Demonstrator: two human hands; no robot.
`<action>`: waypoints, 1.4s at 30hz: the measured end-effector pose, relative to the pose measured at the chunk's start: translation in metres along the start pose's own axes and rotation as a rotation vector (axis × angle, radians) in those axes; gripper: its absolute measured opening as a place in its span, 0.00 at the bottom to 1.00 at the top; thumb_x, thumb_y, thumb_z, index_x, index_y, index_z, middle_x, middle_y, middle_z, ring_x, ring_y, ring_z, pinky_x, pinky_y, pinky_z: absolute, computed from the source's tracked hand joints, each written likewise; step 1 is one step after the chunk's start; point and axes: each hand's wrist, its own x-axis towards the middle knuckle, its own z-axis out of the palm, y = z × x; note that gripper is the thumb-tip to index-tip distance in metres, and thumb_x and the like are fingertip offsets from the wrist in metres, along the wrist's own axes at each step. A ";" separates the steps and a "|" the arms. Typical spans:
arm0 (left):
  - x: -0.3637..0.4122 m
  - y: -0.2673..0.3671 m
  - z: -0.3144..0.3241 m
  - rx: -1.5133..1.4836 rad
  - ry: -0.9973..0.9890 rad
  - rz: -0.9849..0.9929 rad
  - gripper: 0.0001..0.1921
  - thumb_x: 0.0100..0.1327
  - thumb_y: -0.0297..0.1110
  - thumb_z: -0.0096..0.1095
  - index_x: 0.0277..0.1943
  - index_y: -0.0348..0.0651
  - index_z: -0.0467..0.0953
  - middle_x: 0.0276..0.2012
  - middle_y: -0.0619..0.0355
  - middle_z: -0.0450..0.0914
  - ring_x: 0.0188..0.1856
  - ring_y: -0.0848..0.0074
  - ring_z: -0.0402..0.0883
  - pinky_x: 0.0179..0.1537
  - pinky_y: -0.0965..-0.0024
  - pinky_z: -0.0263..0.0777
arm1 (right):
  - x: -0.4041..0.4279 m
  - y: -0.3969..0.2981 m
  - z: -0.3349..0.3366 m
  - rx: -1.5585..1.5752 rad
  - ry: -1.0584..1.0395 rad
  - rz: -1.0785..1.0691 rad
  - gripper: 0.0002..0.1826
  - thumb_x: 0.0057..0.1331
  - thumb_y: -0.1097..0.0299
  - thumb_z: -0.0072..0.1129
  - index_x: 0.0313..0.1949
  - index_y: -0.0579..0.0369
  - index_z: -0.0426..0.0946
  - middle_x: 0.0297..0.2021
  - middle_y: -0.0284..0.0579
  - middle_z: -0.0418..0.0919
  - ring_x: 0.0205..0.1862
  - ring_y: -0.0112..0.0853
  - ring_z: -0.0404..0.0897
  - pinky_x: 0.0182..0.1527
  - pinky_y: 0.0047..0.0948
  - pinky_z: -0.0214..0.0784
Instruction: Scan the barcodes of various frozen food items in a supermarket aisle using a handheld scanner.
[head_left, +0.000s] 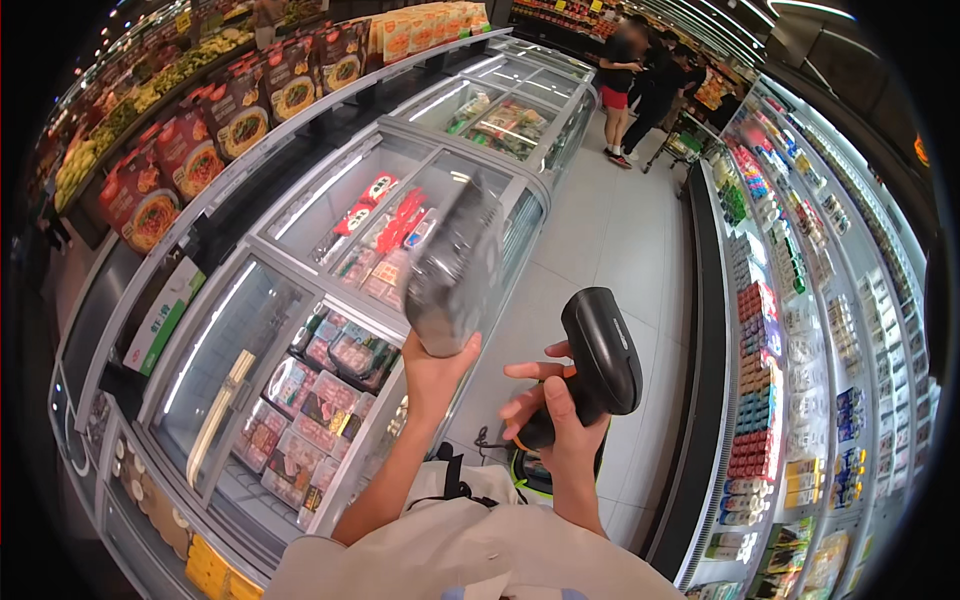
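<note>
My left hand (433, 381) grips the lower end of a black, film-wrapped package (454, 274). It is held up on its edge above the side of a glass-topped chest freezer, and motion blur hides its details. In my right hand (568, 429) is a black handheld barcode scanner (604, 352) with an orange trigger. The thumb and some fingers sit about its handle, while other fingers stretch out towards the left. Packs of sliced meat (322, 409) lie in the nearest freezer bay, left of my left forearm.
Chest freezers (352, 142) run along the left, with boxed noodles (240, 112) on a shelf above. A refrigerated shelf unit (712, 420) lines the right of the tiled aisle (592, 232). Several people (645, 82) stand ahead near a shopping cart (679, 146). A green-rimmed container (534, 472) sits below my right hand.
</note>
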 end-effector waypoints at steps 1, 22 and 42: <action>0.004 -0.001 -0.001 -0.189 -0.019 -0.200 0.24 0.61 0.26 0.73 0.61 0.36 0.76 0.59 0.56 0.80 0.57 0.77 0.79 0.54 0.73 0.72 | -0.002 0.000 0.007 -0.029 0.002 0.006 0.23 0.73 0.66 0.60 0.58 0.67 0.63 0.41 0.63 0.84 0.26 0.38 0.86 0.21 0.31 0.79; -0.014 0.016 0.006 -0.801 0.106 -0.013 0.28 0.62 0.20 0.66 0.65 0.47 0.70 0.57 0.61 0.75 0.61 0.73 0.75 0.66 0.59 0.70 | -0.058 0.050 -0.015 -0.317 -0.591 0.422 0.13 0.54 0.80 0.70 0.40 0.61 0.79 0.29 0.41 0.83 0.28 0.26 0.78 0.34 0.29 0.71; -0.030 0.030 0.009 -0.547 0.227 0.091 0.21 0.59 0.19 0.73 0.55 0.41 0.79 0.49 0.64 0.80 0.50 0.82 0.77 0.56 0.73 0.69 | -0.074 0.025 -0.008 -0.247 -0.529 0.388 0.07 0.63 0.79 0.66 0.41 0.62 0.79 0.31 0.40 0.84 0.34 0.27 0.82 0.40 0.30 0.76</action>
